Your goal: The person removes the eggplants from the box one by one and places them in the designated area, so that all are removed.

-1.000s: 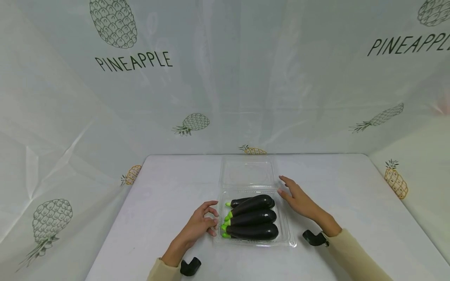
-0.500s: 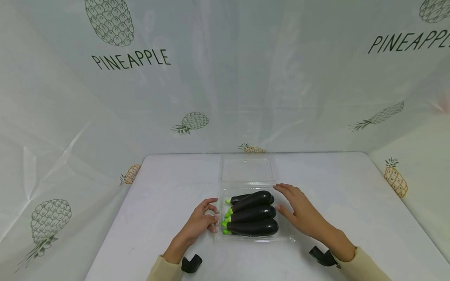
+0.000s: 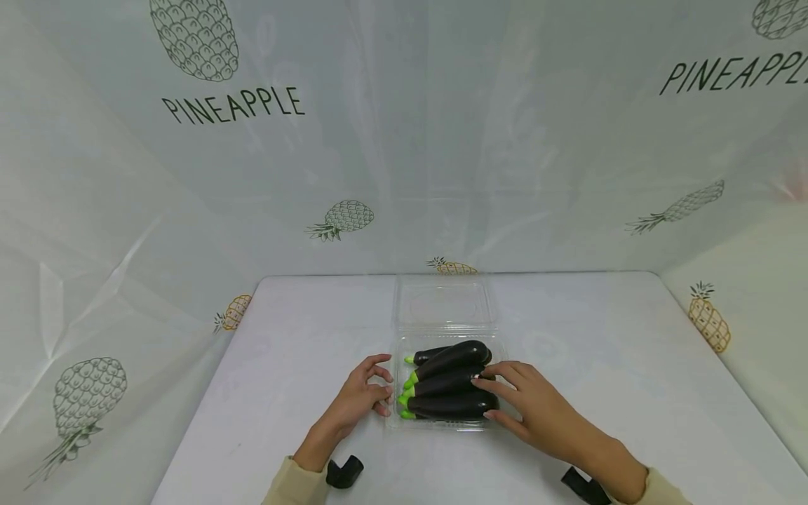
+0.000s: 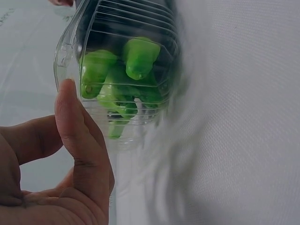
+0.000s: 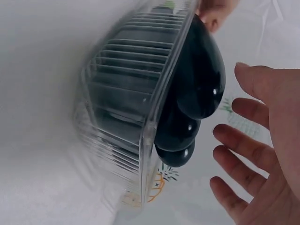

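Over the box's [image 5: 127,80] right edge the right grip [image 3: 535,408] has since been moved, relaxed and spread. Eggplants [image 3: 451,405] are piled inside the box; at its left edge, the left grip [image 3: 355,400] is held loosely bent.

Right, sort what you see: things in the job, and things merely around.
In the job, judging by where the hands are:
box, with its lid open
eggplants, in the box
left hand, at the box's left side
right hand, close to the eggplants

Merely around:
table
pineapple-print sheet
black wrist pieces
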The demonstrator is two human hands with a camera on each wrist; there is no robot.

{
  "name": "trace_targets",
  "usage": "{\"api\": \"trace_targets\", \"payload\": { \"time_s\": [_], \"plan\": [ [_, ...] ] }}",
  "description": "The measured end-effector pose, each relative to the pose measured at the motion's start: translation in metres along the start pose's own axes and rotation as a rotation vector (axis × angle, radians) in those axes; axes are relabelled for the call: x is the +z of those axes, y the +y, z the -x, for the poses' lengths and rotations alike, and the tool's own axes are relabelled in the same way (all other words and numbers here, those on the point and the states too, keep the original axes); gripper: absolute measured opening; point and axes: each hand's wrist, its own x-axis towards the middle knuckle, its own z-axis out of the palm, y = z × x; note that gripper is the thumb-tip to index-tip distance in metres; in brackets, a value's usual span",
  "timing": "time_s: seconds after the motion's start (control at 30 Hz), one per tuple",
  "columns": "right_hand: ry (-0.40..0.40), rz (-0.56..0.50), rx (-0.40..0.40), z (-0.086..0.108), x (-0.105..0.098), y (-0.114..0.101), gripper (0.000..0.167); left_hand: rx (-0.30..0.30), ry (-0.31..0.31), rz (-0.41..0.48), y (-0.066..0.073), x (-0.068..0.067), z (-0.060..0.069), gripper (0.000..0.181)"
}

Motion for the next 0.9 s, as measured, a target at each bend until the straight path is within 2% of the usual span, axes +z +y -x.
{"api": "trace_targets", "payload": {
  "time_s": [0.23,0.43,0.6,0.77,0.9],
  "plan": [
    [0.033,0.029,-0.099,0.0006,0.0032,-0.0003,0.046,0.001,0.000,-0.002,-0.0018,-0.0002,-0.0011,0.063],
    [0.040,0.041,-0.132,0.0005,0.0050,0.0009,0.045,-0.005,0.003,0.001,-0.0025,-0.0002,-0.0010,0.063],
    [0.028,0.046,-0.146,0.0000,0.0049,0.0014,0.031,-0.004,0.001,0.001,-0.0023,-0.0001,-0.0008,0.063],
    [0.024,0.074,-0.159,-0.0014,0.0047,0.0004,0.057,0.001,-0.001,0.001,-0.0025,-0.0001,-0.0014,0.063],
    [0.020,0.094,-0.160,-0.0023,0.0051,-0.0007,0.062,0.002,-0.004,0.002,-0.0030,-0.0004,-0.0019,0.063]
  ]
}}
